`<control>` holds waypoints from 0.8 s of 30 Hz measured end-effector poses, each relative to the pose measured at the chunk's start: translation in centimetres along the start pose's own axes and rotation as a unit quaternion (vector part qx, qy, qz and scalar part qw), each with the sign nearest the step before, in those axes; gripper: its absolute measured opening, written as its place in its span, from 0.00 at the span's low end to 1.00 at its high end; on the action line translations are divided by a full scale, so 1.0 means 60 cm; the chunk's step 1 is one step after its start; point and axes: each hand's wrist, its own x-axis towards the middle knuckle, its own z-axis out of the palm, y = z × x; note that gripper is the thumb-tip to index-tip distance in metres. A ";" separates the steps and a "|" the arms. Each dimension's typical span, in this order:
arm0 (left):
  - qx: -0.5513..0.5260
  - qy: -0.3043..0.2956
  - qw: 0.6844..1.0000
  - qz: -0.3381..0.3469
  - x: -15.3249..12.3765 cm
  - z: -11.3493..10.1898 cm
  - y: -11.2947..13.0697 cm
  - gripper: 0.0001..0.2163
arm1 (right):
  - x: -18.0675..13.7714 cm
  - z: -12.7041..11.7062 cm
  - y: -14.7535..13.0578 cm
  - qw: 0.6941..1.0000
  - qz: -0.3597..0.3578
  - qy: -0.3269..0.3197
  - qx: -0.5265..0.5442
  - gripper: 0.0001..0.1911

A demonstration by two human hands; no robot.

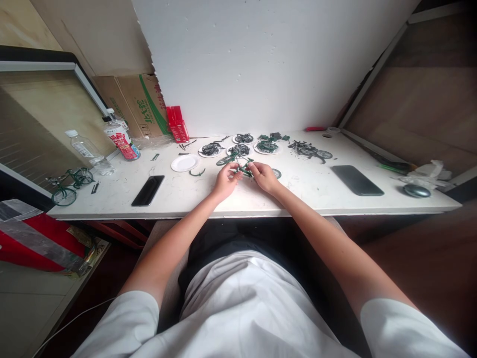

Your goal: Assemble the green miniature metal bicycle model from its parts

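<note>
Between my two hands is a small green model bicycle (pixel 245 169), held just above the white table. My left hand (pixel 225 181) has its fingers closed on the bicycle's left part, near a wheel. On the other side my right hand (pixel 264 177) pinches the frame, with another wheel (pixel 276 173) showing past it. The fingers cover much of the frame. A curved green part (pixel 197 173) lies left of my left hand, beside a white paper plate (pixel 185 162). Farther back, several plates hold dark wheels and parts (pixel 240 150) and green pieces (pixel 267 146).
A phone (pixel 148 191) lies at left, near a finished-looking green model bicycle (pixel 70 185). Bottles (pixel 121 139), a red box (pixel 178 124) and a carton (pixel 137 105) stand behind. Loose bicycle parts (pixel 309 150), a dark flat slab (pixel 357 180) and a mouse (pixel 417 191) are at right.
</note>
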 end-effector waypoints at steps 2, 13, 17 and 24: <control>0.003 0.003 1.000 -0.001 -0.001 0.001 0.001 0.18 | 0.001 0.001 0.002 1.000 -0.007 0.002 -0.009 0.38; 0.016 -0.001 1.000 0.011 -0.001 0.002 0.003 0.16 | 0.001 0.000 0.006 1.000 -0.015 0.000 -0.026 0.36; 0.013 0.000 1.000 0.009 -0.003 0.004 0.005 0.16 | 0.000 0.000 0.007 0.999 -0.017 -0.005 -0.033 0.35; 0.018 -0.002 1.000 0.004 -0.003 0.005 0.010 0.16 | 0.000 0.000 0.009 0.999 -0.016 -0.007 -0.044 0.33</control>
